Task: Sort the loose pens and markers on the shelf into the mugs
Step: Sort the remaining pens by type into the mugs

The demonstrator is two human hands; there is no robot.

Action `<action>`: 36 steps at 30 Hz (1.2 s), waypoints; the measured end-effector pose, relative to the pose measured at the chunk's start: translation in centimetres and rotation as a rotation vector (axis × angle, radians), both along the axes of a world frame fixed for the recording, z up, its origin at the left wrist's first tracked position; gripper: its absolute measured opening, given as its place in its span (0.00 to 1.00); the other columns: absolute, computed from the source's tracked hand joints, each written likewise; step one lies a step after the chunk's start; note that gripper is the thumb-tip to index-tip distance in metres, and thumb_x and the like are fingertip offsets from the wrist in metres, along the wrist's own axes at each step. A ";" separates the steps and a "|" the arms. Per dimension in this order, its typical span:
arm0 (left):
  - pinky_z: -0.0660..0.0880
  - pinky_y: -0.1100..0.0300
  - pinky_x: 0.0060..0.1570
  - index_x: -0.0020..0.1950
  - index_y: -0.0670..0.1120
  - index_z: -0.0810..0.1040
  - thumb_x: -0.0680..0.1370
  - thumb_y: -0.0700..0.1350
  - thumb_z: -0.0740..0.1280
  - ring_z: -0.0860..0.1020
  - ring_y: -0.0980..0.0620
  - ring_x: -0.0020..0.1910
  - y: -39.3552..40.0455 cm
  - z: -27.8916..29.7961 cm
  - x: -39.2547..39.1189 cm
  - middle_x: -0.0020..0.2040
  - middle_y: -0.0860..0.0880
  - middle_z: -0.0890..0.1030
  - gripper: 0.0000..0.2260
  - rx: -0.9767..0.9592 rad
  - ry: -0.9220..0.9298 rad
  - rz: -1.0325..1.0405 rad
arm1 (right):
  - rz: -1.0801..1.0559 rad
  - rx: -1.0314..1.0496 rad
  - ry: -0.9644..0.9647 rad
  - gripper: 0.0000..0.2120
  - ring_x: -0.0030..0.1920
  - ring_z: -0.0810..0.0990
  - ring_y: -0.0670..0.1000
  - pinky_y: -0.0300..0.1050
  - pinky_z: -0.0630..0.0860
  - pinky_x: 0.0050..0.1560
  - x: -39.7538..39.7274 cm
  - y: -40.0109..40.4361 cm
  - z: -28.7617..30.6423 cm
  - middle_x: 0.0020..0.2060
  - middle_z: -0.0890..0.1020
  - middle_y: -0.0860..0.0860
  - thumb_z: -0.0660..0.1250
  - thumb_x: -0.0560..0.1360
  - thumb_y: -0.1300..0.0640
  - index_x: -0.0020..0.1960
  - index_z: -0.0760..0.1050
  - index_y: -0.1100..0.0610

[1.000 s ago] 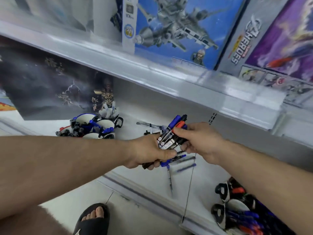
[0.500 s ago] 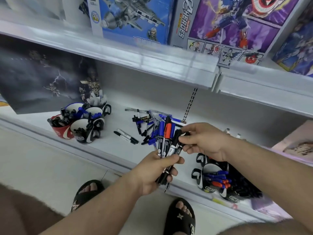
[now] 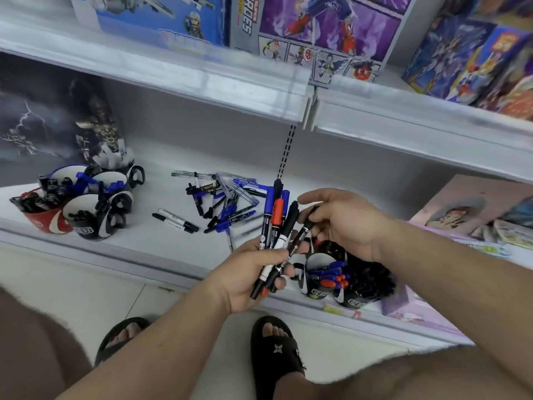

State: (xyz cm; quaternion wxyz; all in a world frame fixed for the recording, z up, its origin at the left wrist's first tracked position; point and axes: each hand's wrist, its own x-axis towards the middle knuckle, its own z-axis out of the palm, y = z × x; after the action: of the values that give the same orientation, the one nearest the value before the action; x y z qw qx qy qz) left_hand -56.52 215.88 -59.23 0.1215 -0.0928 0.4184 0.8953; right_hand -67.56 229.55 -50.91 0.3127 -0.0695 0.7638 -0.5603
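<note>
My left hand (image 3: 248, 272) grips a bundle of markers (image 3: 275, 223) with blue, red and black caps, held upright above the shelf's front edge. My right hand (image 3: 343, 220) pinches the top of one black marker (image 3: 302, 235) at the bundle's right side. A loose pile of pens (image 3: 227, 200) lies on the white shelf (image 3: 161, 243) behind the hands, with two black-and-white markers (image 3: 176, 220) lying apart to its left. A cluster of mugs (image 3: 83, 203) holding black and blue markers stands at the left. More mugs (image 3: 331, 278) with blue, red and black markers stand under my right hand.
An upper shelf (image 3: 202, 79) with toy boxes overhangs the work shelf. A dark poster box (image 3: 43, 116) stands at the back left, flat boxes (image 3: 473, 215) lie at the right. My feet in black sandals (image 3: 277, 353) are on the floor below.
The view has tilted down and right, showing the right mugs. The bundle stays in my left hand; my right hand has moved from its tops to one black marker at its side.
</note>
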 end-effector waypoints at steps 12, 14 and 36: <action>0.75 0.58 0.30 0.57 0.42 0.78 0.71 0.38 0.67 0.78 0.50 0.32 1.2 1.4 -3.6 0.47 0.43 0.84 0.14 -0.079 0.027 -0.158 | -0.250 0.039 0.343 0.17 0.25 0.67 0.49 0.38 0.64 0.24 -1.6 3.5 1.8 0.36 0.76 0.56 0.56 0.75 0.70 0.49 0.79 0.53; 0.72 0.60 0.29 0.60 0.43 0.78 0.74 0.38 0.66 0.74 0.52 0.31 1.2 0.9 -3.3 0.43 0.46 0.82 0.14 -0.045 0.037 -0.188 | -0.248 0.054 0.394 0.17 0.24 0.66 0.46 0.37 0.63 0.23 -1.4 3.6 1.6 0.32 0.74 0.54 0.56 0.75 0.71 0.46 0.79 0.54; 0.66 0.64 0.27 0.65 0.37 0.73 0.74 0.43 0.65 0.70 0.55 0.29 0.8 -1.3 -2.3 0.43 0.48 0.81 0.20 0.021 0.039 -0.336 | 0.097 0.284 0.418 0.07 0.31 0.75 0.40 0.35 0.72 0.36 -1.4 2.6 0.7 0.30 0.81 0.44 0.73 0.73 0.48 0.43 0.84 0.51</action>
State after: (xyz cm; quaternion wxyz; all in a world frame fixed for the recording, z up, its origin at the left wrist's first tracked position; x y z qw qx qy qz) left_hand -58.86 216.68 -60.49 0.2622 -0.0031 0.4208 0.8684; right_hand -68.97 232.17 -50.21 0.1812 -0.1758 0.8787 -0.4052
